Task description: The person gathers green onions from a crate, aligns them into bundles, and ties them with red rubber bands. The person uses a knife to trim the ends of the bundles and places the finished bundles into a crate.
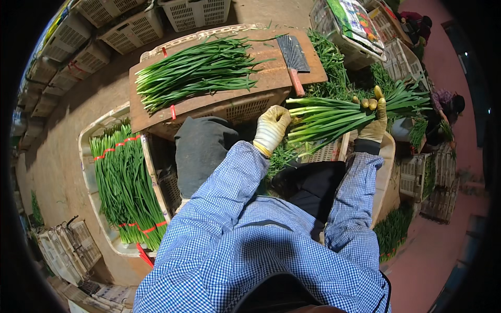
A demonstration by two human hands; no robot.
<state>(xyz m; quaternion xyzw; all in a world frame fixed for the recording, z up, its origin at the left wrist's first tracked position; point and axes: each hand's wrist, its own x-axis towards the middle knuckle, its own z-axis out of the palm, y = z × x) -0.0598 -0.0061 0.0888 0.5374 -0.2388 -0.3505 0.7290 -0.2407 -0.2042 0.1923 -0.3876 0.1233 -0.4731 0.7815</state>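
Note:
A loose bunch of garlic chives (328, 117) lies across my right hand (372, 121), with pale stalk ends to the left and green leaves to the right. The gloved palm is turned up, fingers curled around the bunch. At the pale ends, my left hand (273, 127), in a yellowed glove, has its thumb and forefinger pinched at the stalks; its other fingers are curled in. Beyond it, a pile of garlic chives (199, 70) rests on a wooden board (270, 58), over two red ties (173, 112). A cleaver (293, 58) with a wooden handle lies at the board's right side.
At left, a plastic crate (88, 184) holds chives bundled with red ties. Loose greens (328, 62) are heaped beyond my right hand. Stacked crates (70, 51) line the far left. Two people work at the right, one in a patterned sleeve (442, 103).

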